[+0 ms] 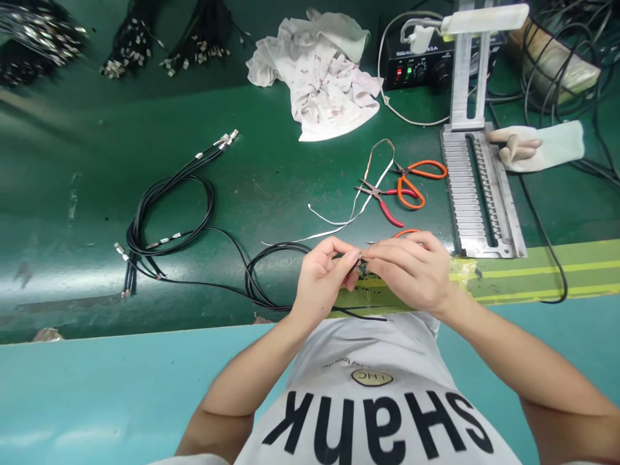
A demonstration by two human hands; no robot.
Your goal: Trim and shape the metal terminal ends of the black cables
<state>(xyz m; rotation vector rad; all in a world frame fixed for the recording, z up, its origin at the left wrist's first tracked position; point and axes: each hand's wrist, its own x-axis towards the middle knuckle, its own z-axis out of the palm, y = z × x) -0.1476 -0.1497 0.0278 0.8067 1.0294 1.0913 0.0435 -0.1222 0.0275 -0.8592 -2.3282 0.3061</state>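
Note:
My left hand (324,274) pinches the end of a black cable (359,260) between thumb and forefinger. Meeting it from the other side, the fingertips of my right hand (411,268) close on the same small tip; its fine detail is hidden by the fingers. The cable's loose coil (248,278) lies to the left of my left hand. Just beyond my hands are red-handled pliers (391,212), orange-handled scissors (411,194) and a thin white strip (334,230). Another orange-handled tool (405,233) is partly covered by my right hand.
Coiled black cables with metal ends (133,226) lie at left. A slotted metal fixture (462,194) stands at right beside a white finger-shaped piece (552,145). Farther back are a crumpled cloth (324,84), a black control box (402,72) and cable bundles (128,45).

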